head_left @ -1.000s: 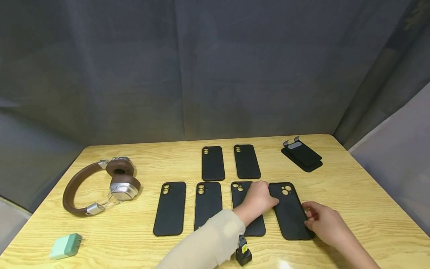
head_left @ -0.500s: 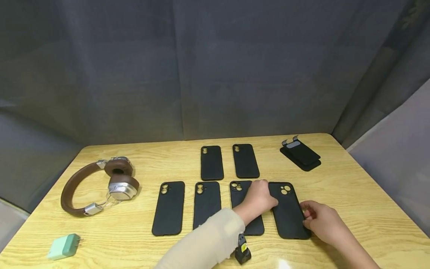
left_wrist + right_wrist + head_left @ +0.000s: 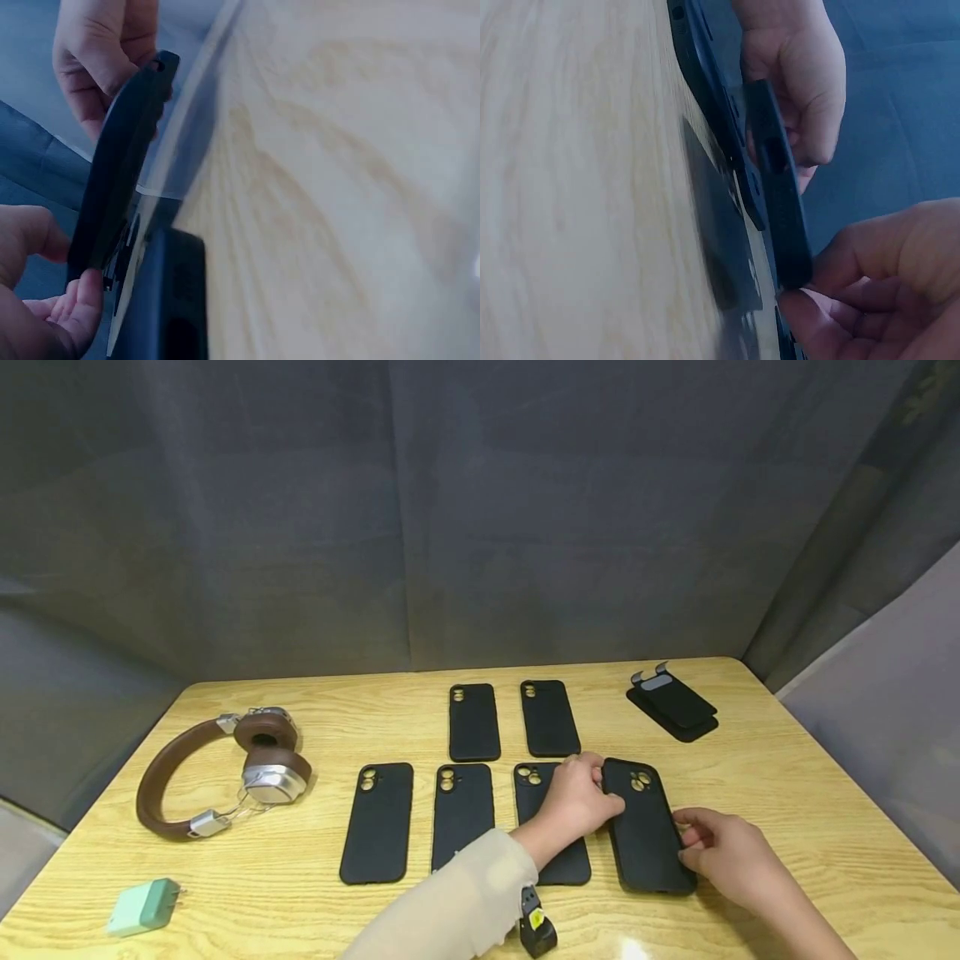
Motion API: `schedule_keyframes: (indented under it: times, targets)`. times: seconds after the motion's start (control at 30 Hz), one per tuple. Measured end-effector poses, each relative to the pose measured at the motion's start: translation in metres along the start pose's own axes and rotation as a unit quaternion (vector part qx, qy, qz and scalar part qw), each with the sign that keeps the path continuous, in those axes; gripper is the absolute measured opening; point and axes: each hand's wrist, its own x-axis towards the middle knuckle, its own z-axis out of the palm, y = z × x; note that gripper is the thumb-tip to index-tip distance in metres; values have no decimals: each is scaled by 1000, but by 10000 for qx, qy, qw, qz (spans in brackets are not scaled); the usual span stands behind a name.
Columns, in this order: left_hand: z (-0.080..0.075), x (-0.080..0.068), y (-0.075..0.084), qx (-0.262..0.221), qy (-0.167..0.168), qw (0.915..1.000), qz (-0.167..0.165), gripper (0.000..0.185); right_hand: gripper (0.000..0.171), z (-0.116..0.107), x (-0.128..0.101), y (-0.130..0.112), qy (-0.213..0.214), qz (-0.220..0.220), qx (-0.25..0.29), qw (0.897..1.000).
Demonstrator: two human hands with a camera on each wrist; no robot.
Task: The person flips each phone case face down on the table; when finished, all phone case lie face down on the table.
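A black phone case with camera cutouts is at the right end of the front row. My left hand pinches its upper left edge, thumb on the back. On the opposite long edge, my right hand grips with thumb and fingers. The right wrist view shows this phone case raised off the table, with a shadow beneath it. The left wrist view has it edge-on between both hands. Under my left forearm lies another black phone case, partly hidden by the hand and wrist.
Two more phone cases, one far left and one beside it, share the front row. Behind lie a case and its neighbour. Stacked black pieces sit back right; headphones and a green charger are left.
The held phone case has risen from the table, its camera end lifting and tilting. My left hand has moved up slightly with it; the right hand stays nearly in place.
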Motion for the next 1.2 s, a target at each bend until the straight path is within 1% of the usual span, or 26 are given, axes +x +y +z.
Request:
schedule_keyframes:
  times: [0.1,0.17,0.23,0.3,0.43,0.57,0.7,0.8,0.9,0.97,1.07,1.1,1.2]
  targets:
    - [-2,-2,0,-665,100,9977,-13,47,48,0,-1,0,53,-53,149,9999]
    - [-4,-3,0,-1174,137,9930,-24,48,48,1,-1,0,93,-105,241,9996]
    - [-5,-4,0,-1585,179,9872,-39,49,48,1,-1,-1,112,-117,344,9993]
    - [-6,-5,0,-2001,196,9796,-61,49,48,2,-2,-2,119,-101,451,9989]
    - [-6,-7,0,-2756,220,9609,-152,50,47,3,-2,-4,124,-123,748,9970]
    - [-6,-8,0,-3267,269,9445,-210,51,48,6,-1,-4,81,-216,1071,9940]
    - [-8,-9,0,-3684,264,9289,-260,51,49,11,1,-5,-70,-219,1398,9899]
    - [-9,-9,-1,-3975,240,9166,-366,49,49,15,3,-6,-185,-218,1733,9844]
    - [-9,-10,-2,-4173,191,9074,-461,45,50,19,5,-8,-282,-209,2041,9783]
    - [-9,-11,-2,-4235,212,9043,-489,43,50,22,7,-10,-357,-212,2210,9744]
    - [-9,-12,-2,-4251,277,9036,-447,40,49,27,10,-12,-455,-240,2317,9714]
    - [-9,-12,-2,-4243,309,9039,-433,40,49,28,11,-13,-477,-249,2345,9706]
    - [-9,-14,-2,-4138,395,9087,-398,38,49,32,12,-16,-544,-269,2394,9690]
